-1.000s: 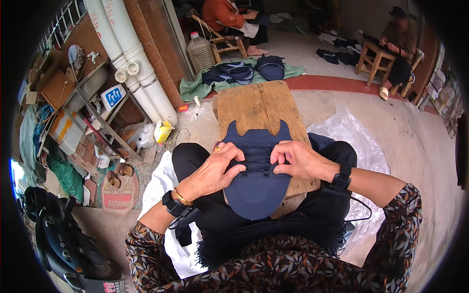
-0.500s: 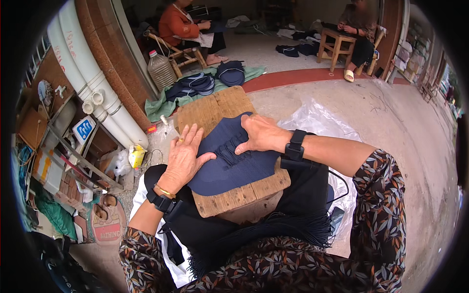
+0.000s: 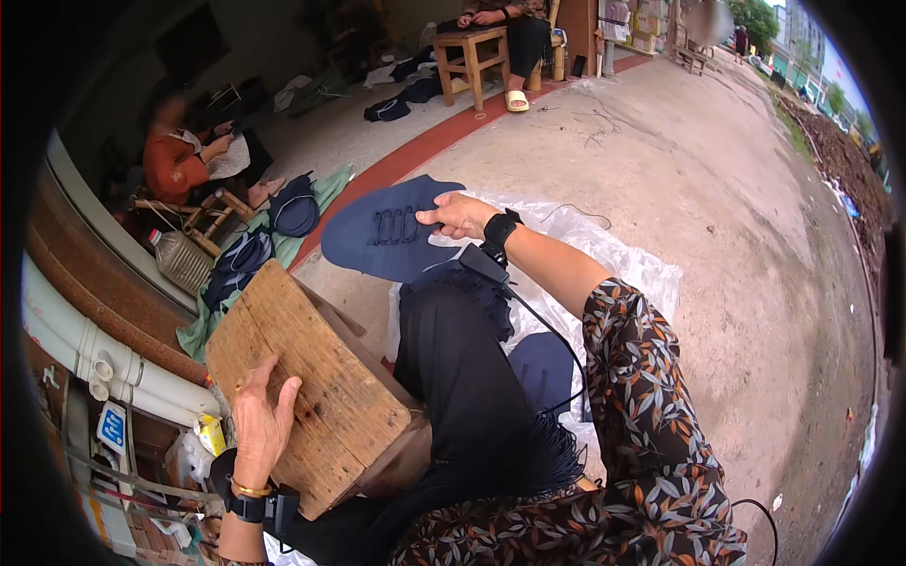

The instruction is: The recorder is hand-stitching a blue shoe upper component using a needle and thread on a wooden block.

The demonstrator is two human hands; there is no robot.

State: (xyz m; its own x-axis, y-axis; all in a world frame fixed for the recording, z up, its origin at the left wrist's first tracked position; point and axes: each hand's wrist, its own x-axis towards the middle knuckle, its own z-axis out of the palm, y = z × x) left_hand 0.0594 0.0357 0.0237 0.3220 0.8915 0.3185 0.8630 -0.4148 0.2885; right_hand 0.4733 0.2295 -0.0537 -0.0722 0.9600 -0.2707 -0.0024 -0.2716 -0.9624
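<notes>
A flat navy-blue shoe upper (image 3: pixel 354 236) with dark lacing across its middle hangs out over the plastic sheet. My right hand (image 3: pixel 462 219) pinches its right end between thumb and fingers. My left hand (image 3: pixel 262 420) lies on the wooden stool (image 3: pixel 326 373) in front of me, thumb and fingers apart, holding nothing. Beside my leg on the clear plastic sheet (image 3: pixel 623 264) lies another navy piece (image 3: pixel 545 370) of similar look. Dark cloth with a fringe covers my lap.
At the left, a person in orange (image 3: pixel 179 170) sits by a plastic jug (image 3: pixel 184 259); navy pieces lie on a green cloth (image 3: pixel 330 189). Farther back, another person sits at a small wooden stool (image 3: pixel 469 58). White pipes (image 3: pixel 71 340) run along the left wall.
My right hand has lifted the shoe upper off the stool and carried it right. My left hand has let go of it and rests on the stool. The view has turned right.
</notes>
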